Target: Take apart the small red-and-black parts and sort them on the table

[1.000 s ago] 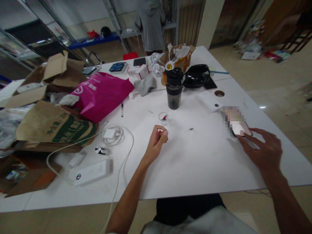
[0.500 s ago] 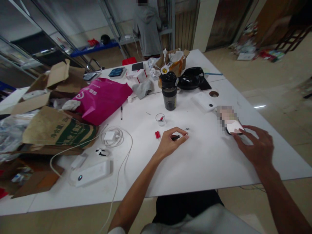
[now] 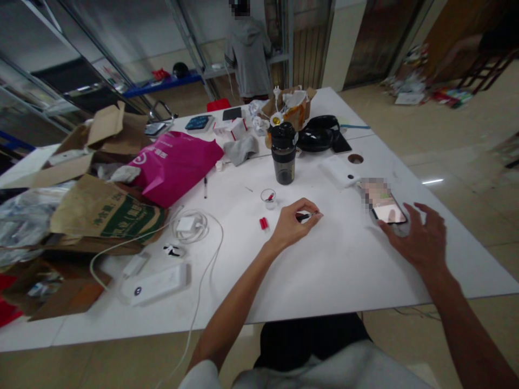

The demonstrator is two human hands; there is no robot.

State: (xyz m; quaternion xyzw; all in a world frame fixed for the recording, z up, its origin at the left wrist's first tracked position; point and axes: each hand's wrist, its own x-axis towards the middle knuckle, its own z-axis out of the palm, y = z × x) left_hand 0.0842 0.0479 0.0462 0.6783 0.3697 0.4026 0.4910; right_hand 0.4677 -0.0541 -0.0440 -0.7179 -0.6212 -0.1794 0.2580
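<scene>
My left hand (image 3: 294, 222) is closed in a pinch near the middle of the white table, just above its surface. Between the fingers is a small, slim black object (image 3: 302, 217), mostly hidden by them, so its kind cannot be told. Two red pieces (image 3: 264, 223) lie left of that hand, and behind them stands a small clear cup (image 3: 268, 199) with red and dark bits inside. My right hand (image 3: 424, 237) has its fingers spread beside a lit smartphone (image 3: 391, 209), the thumb close to its lower edge.
A black-lidded bottle (image 3: 283, 156) stands behind the cup. A white power bank (image 3: 338, 170) lies near the phone, another (image 3: 160, 284) at front left. Cable coils (image 3: 198, 229), a pink bag (image 3: 176, 162) and cardboard boxes (image 3: 60, 292) cover the left. A person (image 3: 249, 59) stands beyond the table.
My left hand has moved slightly right and up, over the spot where small shiny bits lay. My right hand's fingers have lifted off the phone and spread.
</scene>
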